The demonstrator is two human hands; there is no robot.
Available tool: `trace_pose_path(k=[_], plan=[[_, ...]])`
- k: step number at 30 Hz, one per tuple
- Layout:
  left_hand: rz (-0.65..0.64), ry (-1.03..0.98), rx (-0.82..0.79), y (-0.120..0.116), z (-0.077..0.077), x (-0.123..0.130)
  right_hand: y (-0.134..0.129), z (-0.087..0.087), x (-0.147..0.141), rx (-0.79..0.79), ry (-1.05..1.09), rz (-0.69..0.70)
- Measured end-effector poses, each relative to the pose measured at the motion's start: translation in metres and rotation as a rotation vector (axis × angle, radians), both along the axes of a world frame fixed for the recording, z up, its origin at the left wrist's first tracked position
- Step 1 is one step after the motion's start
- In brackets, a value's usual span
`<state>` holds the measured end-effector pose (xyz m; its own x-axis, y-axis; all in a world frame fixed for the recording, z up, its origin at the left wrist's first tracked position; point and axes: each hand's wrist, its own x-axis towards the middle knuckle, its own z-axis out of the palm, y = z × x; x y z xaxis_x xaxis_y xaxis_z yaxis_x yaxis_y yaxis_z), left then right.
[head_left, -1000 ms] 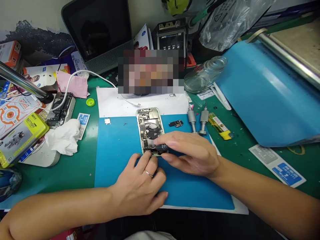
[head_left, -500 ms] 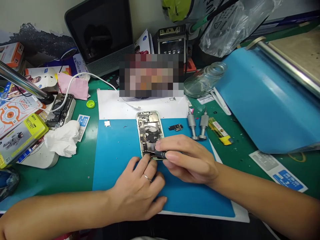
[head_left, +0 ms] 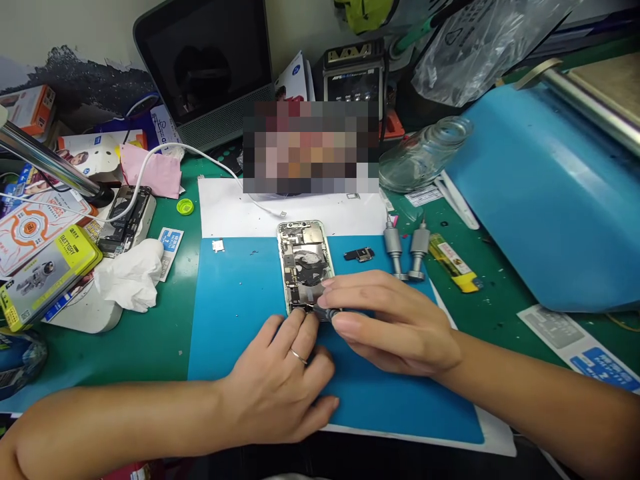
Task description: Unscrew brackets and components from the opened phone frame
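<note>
An opened phone (head_left: 295, 260) lies on the blue mat with its inner parts bare. My left hand (head_left: 285, 377), with a ring on one finger, rests at the phone's lower end. Its fingertips touch that end, while the thumb stays apart. My right hand (head_left: 395, 323) pinches a slim dark tool (head_left: 327, 313) that looks like tweezers, its tip at the lower part of the phone. Fingers cover much of this tool and the phone's bottom edge. Right of the phone lies a small black phone part (head_left: 359, 255). Two grey screwdrivers (head_left: 393, 247) stand near it.
A small silver piece (head_left: 219, 246) sits on the blue mat (head_left: 230, 347) at left. A white cable (head_left: 220, 167) ends above the phone. Around the mat are a yellow lighter (head_left: 455, 263), a glass jar (head_left: 425, 157), crumpled tissue (head_left: 133, 273) and a second opened phone (head_left: 125, 220).
The whole view has shifted slightly, so things appear a little farther right. Both hands keep nearly the same place on the phone, and the right hand still holds the dark tool.
</note>
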<state>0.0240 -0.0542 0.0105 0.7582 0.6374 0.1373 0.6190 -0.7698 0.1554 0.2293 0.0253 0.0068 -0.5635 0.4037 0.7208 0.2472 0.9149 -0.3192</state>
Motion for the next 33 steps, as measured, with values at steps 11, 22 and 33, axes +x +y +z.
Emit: trace_pose_path(k=[11, 22, 33], plan=[[-0.010, 0.023, -0.001, -0.0004, 0.0011, -0.0008, 0.0010, -0.0009, -0.0024, 0.001, 0.034, 0.019], [-0.005, 0.011, 0.014, -0.0001, 0.0009, -0.0006, 0.0006, -0.0023, -0.0066, 0.014, 0.078, 0.018], [-0.012, 0.012, 0.023, 0.0009, 0.0005, -0.0014, -0.0008, -0.0020, -0.0029, 0.008, 0.066, 0.020]])
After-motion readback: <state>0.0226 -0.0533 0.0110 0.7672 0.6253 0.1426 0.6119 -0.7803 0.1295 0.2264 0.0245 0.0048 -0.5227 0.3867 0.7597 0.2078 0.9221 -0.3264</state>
